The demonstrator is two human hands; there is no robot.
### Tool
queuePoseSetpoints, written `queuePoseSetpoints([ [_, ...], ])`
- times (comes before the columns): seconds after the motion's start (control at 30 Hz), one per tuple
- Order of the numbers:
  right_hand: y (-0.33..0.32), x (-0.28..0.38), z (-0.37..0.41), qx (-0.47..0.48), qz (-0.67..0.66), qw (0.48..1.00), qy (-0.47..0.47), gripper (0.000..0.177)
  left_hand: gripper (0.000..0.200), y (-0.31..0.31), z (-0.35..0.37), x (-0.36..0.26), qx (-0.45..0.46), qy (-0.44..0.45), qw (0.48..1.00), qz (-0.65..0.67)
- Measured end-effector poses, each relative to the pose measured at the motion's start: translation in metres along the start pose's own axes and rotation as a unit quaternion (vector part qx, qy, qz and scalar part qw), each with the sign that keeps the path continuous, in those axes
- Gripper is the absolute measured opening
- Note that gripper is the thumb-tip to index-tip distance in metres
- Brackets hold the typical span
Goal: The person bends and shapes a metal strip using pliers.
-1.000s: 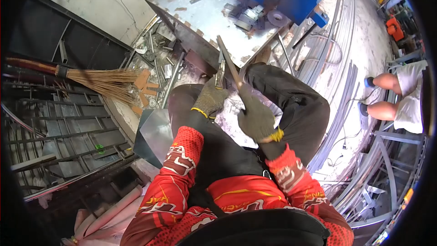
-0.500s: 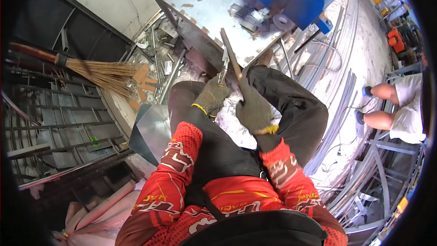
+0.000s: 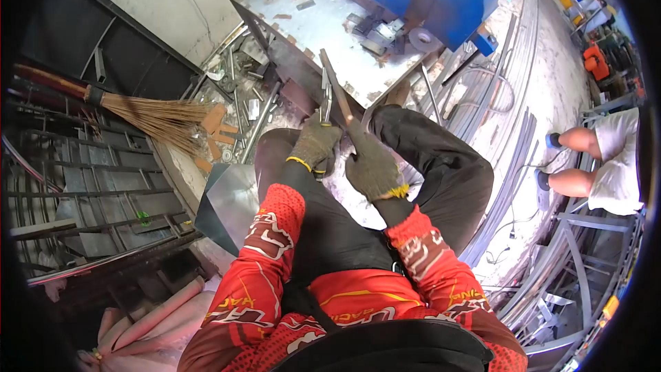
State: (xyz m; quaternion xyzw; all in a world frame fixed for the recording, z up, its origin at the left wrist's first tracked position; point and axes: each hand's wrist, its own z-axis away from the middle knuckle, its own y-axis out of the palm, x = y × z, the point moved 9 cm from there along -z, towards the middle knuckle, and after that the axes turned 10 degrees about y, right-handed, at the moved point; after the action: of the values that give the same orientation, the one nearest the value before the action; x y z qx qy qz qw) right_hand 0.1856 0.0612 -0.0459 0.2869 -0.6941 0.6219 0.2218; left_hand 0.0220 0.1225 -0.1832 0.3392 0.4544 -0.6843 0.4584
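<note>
My left hand, in a dark knit glove with a yellow cuff, is closed around a pair of metal pliers. A small piece of bright metal shows at the jaws. My gloved right hand grips the near end of a long, flat, brownish file, which points up and away and lies close beside the pliers' jaws. Both hands are between my bent knees, in front of a metal-topped workbench. My fingers hide the handles in part.
A blue machine and a grey disc are on the bench. Metal offcuts litter the floor, near a straw broom. Long metal bars lie to the right. Another person's legs are at far right.
My right hand and the file have shifted slightly left and up. The pliers in my left hand have moved a little left too. Both hands keep their hold.
</note>
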Motion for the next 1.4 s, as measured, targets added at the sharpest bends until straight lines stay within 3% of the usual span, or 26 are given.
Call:
queuePoseSetpoints([
  [0.03,0.003,0.003,-0.014,0.012,0.004,1.000,0.003,0.072,0.047,0.001,0.002,0.001,-0.003,0.004,1.000,0.000],
  [0.1,-0.003,0.007,-0.047,0.019,-0.013,1.000,0.012,0.069,0.050,0.002,0.001,-0.007,-0.008,0.132,0.984,-0.118],
  [0.13,-0.006,0.007,-0.052,0.030,-0.028,0.999,0.030,0.066,0.059,0.001,0.012,-0.027,-0.060,0.255,0.953,-0.153],
  [0.23,-0.036,0.000,-0.043,0.004,-0.100,0.993,0.058,0.065,0.069,0.000,0.032,-0.047,-0.047,0.217,0.974,-0.052],
  [0.27,-0.048,-0.003,-0.031,0.019,-0.125,0.986,0.106,0.067,0.063,0.005,0.034,-0.047,0.003,0.180,0.984,0.018],
  [0.43,-0.072,-0.048,0.030,-0.042,-0.140,0.983,0.112,0.069,0.065,0.006,0.038,-0.056,0.037,0.174,0.983,0.042],
  [0.53,-0.074,-0.063,0.041,-0.040,-0.124,0.984,0.122,0.071,0.058,0.001,0.052,-0.077,0.020,0.134,0.990,-0.049],
  [0.6,-0.073,-0.060,0.042,-0.035,-0.127,0.984,0.116,0.071,0.054,-0.007,0.052,-0.083,-0.059,0.155,0.956,-0.243],
  [0.63,-0.071,-0.057,0.040,-0.015,-0.137,0.982,0.132,0.071,0.054,-0.004,0.052,-0.082,-0.061,0.153,0.955,-0.244],
  [0.7,-0.063,-0.057,0.042,0.007,-0.147,0.978,0.149,0.071,0.056,0.002,0.057,-0.077,-0.065,0.165,0.980,0.085],
  [0.73,-0.057,-0.055,0.043,0.007,-0.154,0.981,0.115,0.071,0.056,0.001,0.059,-0.077,-0.066,0.164,0.981,0.084],
  [0.83,-0.051,-0.046,0.049,-0.019,-0.150,0.988,0.038,0.070,0.058,0.003,0.055,-0.073,-0.062,0.200,0.977,0.033],
  [0.9,-0.044,-0.042,0.052,0.005,-0.173,0.984,0.038,0.070,0.074,-0.005,0.043,-0.052,-0.108,0.130,0.966,-0.194],
  [0.93,-0.048,-0.036,0.051,-0.016,-0.132,0.991,0.015,0.071,0.074,-0.005,0.045,-0.057,-0.107,0.130,0.966,-0.194],
  [1.0,-0.046,-0.033,0.050,0.012,-0.118,0.992,0.038,0.070,0.075,-0.003,0.049,-0.055,-0.060,0.049,0.976,-0.205],
  [1.07,-0.038,-0.036,0.050,0.040,-0.103,0.992,0.061,0.070,0.074,-0.002,0.048,-0.049,-0.068,0.063,0.973,-0.209],
  [1.13,-0.042,-0.031,0.051,-0.011,-0.088,0.996,0.011,0.073,0.074,0.001,0.044,-0.039,-0.074,0.078,0.971,-0.213],
  [1.23,-0.040,-0.033,0.056,0.006,-0.076,0.996,0.049,0.074,0.077,0.008,0.041,-0.031,-0.065,0.065,0.971,-0.222],
  [1.4,-0.040,-0.026,0.068,0.008,-0.083,0.996,0.029,0.075,0.078,0.014,0.039,-0.035,-0.079,0.069,0.968,-0.226],
])
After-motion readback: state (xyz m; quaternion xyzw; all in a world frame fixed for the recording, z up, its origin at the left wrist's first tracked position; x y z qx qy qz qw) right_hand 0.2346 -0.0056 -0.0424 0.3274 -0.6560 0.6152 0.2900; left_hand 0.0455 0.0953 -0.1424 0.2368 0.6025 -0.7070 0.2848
